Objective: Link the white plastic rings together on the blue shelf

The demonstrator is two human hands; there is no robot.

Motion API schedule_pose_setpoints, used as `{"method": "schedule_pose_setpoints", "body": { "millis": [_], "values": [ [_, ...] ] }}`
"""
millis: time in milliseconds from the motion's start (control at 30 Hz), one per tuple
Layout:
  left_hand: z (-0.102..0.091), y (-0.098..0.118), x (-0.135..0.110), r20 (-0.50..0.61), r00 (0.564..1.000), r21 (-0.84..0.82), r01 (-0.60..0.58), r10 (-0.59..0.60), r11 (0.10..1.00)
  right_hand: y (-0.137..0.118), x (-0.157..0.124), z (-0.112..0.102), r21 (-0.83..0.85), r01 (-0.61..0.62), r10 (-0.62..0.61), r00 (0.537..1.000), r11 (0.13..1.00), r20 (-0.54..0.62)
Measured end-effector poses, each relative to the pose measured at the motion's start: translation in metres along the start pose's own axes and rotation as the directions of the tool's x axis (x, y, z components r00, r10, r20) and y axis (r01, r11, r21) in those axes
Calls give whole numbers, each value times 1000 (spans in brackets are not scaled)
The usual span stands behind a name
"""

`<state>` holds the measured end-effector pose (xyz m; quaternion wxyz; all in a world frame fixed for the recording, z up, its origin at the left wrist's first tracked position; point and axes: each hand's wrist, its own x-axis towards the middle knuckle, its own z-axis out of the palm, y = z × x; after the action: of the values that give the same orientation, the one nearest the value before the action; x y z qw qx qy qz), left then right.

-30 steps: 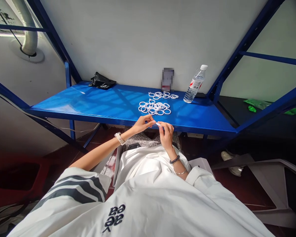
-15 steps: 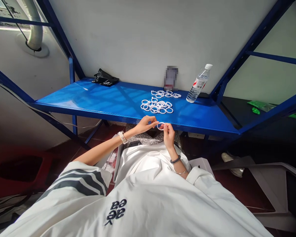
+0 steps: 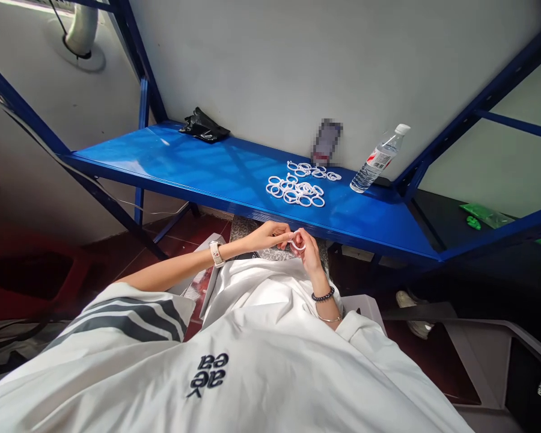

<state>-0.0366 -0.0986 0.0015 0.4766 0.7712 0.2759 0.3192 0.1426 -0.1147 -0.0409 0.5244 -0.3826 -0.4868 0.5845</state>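
Just in front of the shelf edge, a single white plastic ring (image 3: 299, 246) is held between my two hands, above my lap. My left hand (image 3: 275, 234) pinches its left side with closed fingers. Fingers of my right hand (image 3: 311, 251) are closed on the right side, covering part of it. Beyond my hands, a cluster of similar white rings (image 3: 291, 196) lies on the blue shelf (image 3: 198, 174), some overlapping. A smaller group of white rings (image 3: 333, 176) lies just behind. Small details at my fingertips cannot be made out.
A water bottle (image 3: 379, 159) stands on the shelf at the right, near a blurred-out upright object (image 3: 327, 141). A crumpled black bag (image 3: 204, 126) lies at the back left. Blue frame bars (image 3: 144, 114) rise at both sides. Green items (image 3: 473, 222) lie farther right.
My view has tilted and shifted slightly. Both hands have come closer together around the ring, and the right fingers now cover more of it. The rings on the shelf look unchanged.
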Motion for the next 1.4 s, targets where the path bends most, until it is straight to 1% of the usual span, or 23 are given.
{"method": "schedule_pose_setpoints", "body": {
  "millis": [67,167,267,367,467,567,667,733,867,1000,1100,1200,1267,1333,1400],
  "values": [
    [2,9,-1,-2,999,13,-34,34,999,-5,-4,3,-1,20,-20,999,1000,-32],
    [2,18,-3,-12,991,159,-132,135,978,-11,-8,6,14,62,-61,997,998,-56],
    [-1,18,-3,-22,976,344,-197,217,918,-16,-11,7,34,61,-60,998,998,-37],
    [-4,12,-1,-46,962,446,-222,270,867,-18,-11,6,43,43,-42,999,998,-24],
    [-6,8,0,-43,957,481,-232,287,846,-17,-10,5,77,6,-8,999,997,31],
    [-8,7,-1,-27,960,516,-225,278,827,-14,-8,5,144,-61,46,993,988,107],
    [-9,8,-1,-16,959,545,-228,282,807,-14,-7,6,204,-135,109,985,970,131],
    [-9,8,-1,-16,958,553,-229,285,801,-15,-6,7,233,-167,137,981,958,138],
    [-9,6,-1,-34,963,566,-203,268,799,-16,-5,6,260,-183,141,975,948,174],
    [-11,8,-1,-50,969,549,-175,241,817,-17,-6,8,226,-205,166,970,952,179],
    [-13,11,0,-71,969,500,-172,238,849,-18,-6,9,206,-191,161,974,960,157],
    [-16,12,5,-62,972,428,-179,226,886,-19,-6,8,211,-143,122,986,967,112],
    [-18,12,12,-45,977,383,-175,208,907,-20,-5,7,234,-82,66,995,969,75],
    [-20,10,25,-47,980,335,-168,195,927,-19,-4,5,262,-7,0,1000,965,30],
    [-21,9,42,-50,980,265,-171,191,949,-18,-4,4,274,51,-51,999,960,-7]
  ]
}}
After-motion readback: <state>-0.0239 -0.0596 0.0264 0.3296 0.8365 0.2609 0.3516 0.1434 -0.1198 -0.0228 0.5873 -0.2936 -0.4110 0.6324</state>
